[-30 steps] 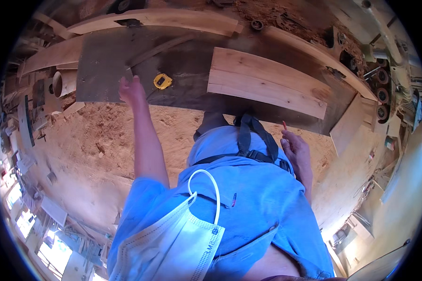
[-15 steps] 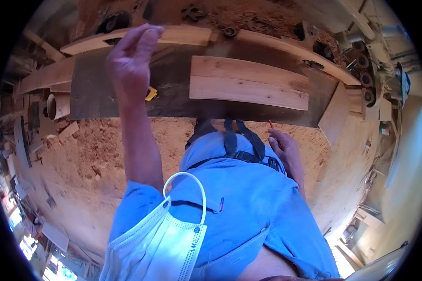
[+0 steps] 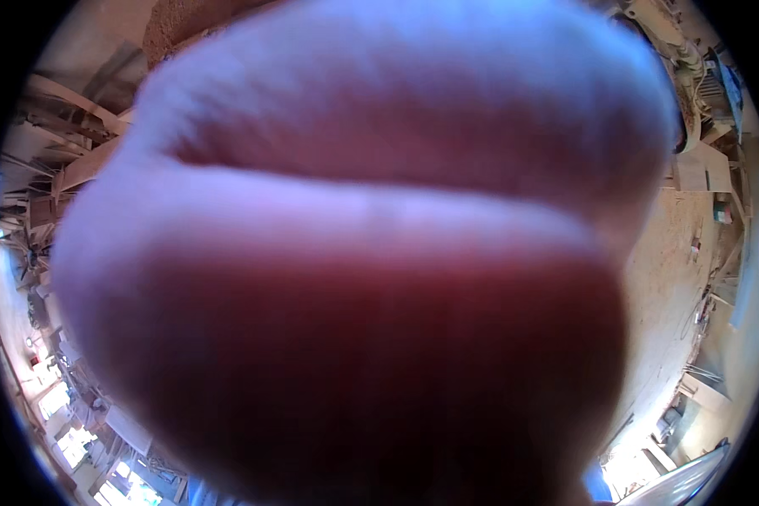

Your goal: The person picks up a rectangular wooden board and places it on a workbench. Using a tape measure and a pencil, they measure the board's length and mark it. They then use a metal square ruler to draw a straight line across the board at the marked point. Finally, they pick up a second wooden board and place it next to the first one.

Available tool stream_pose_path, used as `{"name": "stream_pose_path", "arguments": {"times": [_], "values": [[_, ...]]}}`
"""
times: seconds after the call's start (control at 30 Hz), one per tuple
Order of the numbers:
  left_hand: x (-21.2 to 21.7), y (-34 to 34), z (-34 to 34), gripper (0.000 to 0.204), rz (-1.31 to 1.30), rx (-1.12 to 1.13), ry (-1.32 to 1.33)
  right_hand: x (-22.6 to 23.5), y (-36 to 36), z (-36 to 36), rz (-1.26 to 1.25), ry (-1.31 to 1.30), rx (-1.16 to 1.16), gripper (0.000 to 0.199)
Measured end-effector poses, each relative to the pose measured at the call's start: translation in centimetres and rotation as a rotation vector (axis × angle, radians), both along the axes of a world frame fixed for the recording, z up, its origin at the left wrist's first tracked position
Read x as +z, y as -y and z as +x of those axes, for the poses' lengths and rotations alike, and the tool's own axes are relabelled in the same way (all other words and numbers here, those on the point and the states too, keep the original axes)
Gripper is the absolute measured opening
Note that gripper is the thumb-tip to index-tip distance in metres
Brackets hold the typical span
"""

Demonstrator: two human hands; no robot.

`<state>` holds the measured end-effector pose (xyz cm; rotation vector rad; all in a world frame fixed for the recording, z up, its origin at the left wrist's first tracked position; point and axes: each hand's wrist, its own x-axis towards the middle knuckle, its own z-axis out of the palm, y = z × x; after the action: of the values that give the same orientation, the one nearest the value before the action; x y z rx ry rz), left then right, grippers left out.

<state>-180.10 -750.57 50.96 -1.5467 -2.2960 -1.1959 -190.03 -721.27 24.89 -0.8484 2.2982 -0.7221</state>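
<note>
A hand (image 3: 371,228), most likely my left hand, fills nearly the whole picture right up against the camera. Two thick, blurred folds of finger or palm run across it with a dark crease between them. Too little of its shape shows to tell how the fingers are set or whether they hold anything. My right hand is out of sight, and the boards and the dark worktop are covered by the hand in front. A sliver of blue shirt (image 3: 597,482) shows at the lower right.
Around the hand's edges, timber offcuts (image 3: 80,169) are stacked at the left. Pale floor (image 3: 666,287) shows at the right, near a light wooden box-like piece (image 3: 702,169). Bright windows (image 3: 74,445) glare at the lower left.
The raised left hand appears to have come up close to the camera, covering the worktop, boards and yellow tool. My right hand, which held a thin red pencil-like stick, is now hidden.
</note>
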Motion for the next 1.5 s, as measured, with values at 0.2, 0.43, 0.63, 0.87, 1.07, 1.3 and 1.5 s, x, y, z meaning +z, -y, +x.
{"name": "stream_pose_path", "arguments": {"times": [0.2,0.43,0.63,0.87,1.07,1.3,1.5], "values": [[-0.4,-0.2,1.1,0.035,0.343,0.465,-0.106,-2.1,-5.5,-1.9,0.065,-0.037,0.016,0.028],[-11.0,4.1,6.7,0.020,1.115,1.529,0.075,-4.8,-7.1,-1.8,-0.117,0.091,-0.115,0.032],[-23.5,5.7,10.5,0.028,1.510,1.768,0.481,-4.7,-3.1,-4.9,-0.313,0.094,-0.079,0.032],[-29.7,8.3,10.8,0.048,1.111,2.010,0.563,-1.8,1.0,-6.6,-0.424,0.134,-0.146,0.032],[-33.1,12.8,6.7,0.048,0.079,2.118,0.390,-0.9,8.3,-6.0,-0.479,0.144,0.016,0.032],[-37.3,17.8,-0.9,0.044,-0.375,1.853,0.211,-1.4,22.7,-8.0,-0.401,-0.160,0.017,0.028],[-38.1,18.1,-2.4,0.040,-0.505,1.850,0.149,-3.0,25.1,-7.1,-0.296,-0.139,0.051,0.025]]}}
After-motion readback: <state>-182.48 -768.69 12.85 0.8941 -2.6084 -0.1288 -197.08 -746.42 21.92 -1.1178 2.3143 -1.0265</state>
